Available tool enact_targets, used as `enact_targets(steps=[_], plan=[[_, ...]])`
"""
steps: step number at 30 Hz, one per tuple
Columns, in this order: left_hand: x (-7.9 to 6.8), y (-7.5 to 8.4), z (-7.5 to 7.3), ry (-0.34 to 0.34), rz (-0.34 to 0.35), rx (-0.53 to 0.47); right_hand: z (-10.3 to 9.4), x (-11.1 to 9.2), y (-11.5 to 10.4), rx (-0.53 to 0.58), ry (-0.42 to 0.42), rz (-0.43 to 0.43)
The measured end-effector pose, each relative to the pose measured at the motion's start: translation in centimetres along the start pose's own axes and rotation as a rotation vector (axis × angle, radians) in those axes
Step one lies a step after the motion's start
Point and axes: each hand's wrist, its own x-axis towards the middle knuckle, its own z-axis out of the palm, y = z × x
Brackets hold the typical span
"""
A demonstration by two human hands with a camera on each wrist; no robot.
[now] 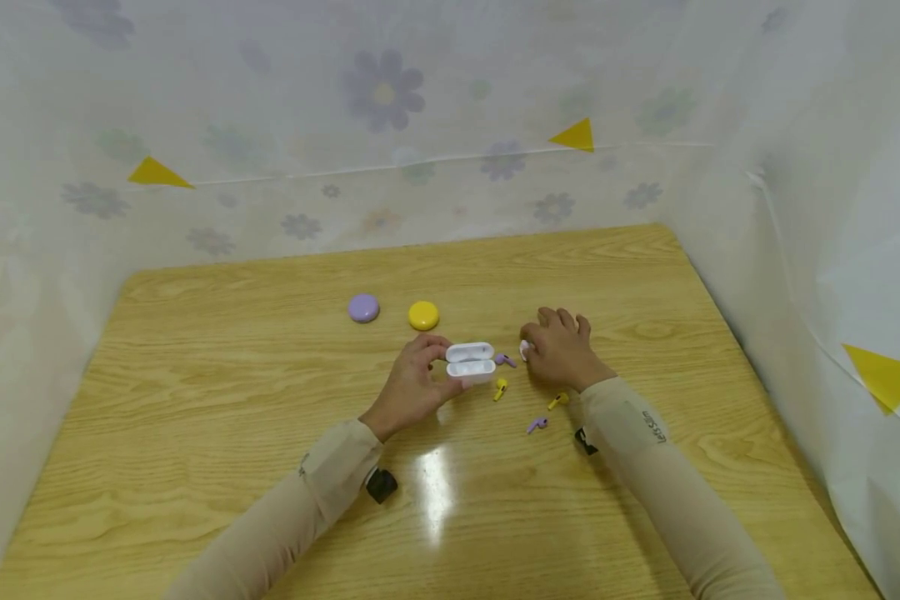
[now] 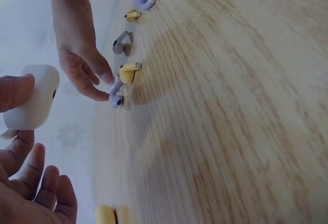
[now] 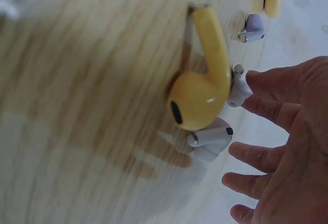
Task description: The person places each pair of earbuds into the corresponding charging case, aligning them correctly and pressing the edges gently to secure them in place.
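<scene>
My left hand [image 1: 411,388] holds an open white earbud case [image 1: 470,372], its hinged lid raised. The left wrist view shows the outside of that case [image 2: 40,97] between thumb and fingers. My right hand [image 1: 562,350] is low over the table, thumb and index finger pinching a white earbud [image 3: 238,87]. A second white earbud [image 3: 211,141] lies below the other fingers. Between the hands are a purple earbud [image 1: 506,360] and a yellow earbud [image 1: 500,389]. Closer to me lie another yellow earbud [image 1: 558,402] and another purple earbud [image 1: 537,425].
A round purple case [image 1: 363,307] and a round yellow case [image 1: 423,315] rest shut on the wooden table [image 1: 232,375], beyond my left hand. White flower-printed sheeting [image 1: 450,192] borders the table at the back and sides.
</scene>
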Motion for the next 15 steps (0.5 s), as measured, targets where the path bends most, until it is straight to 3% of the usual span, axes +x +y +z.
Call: enact_targets(steps=[15], plan=[[0.11, -0.12, -0.01, -0.003, 0.013, -0.002, 0.23, 0.09, 0.14, -0.004, 0.048, -0.018]])
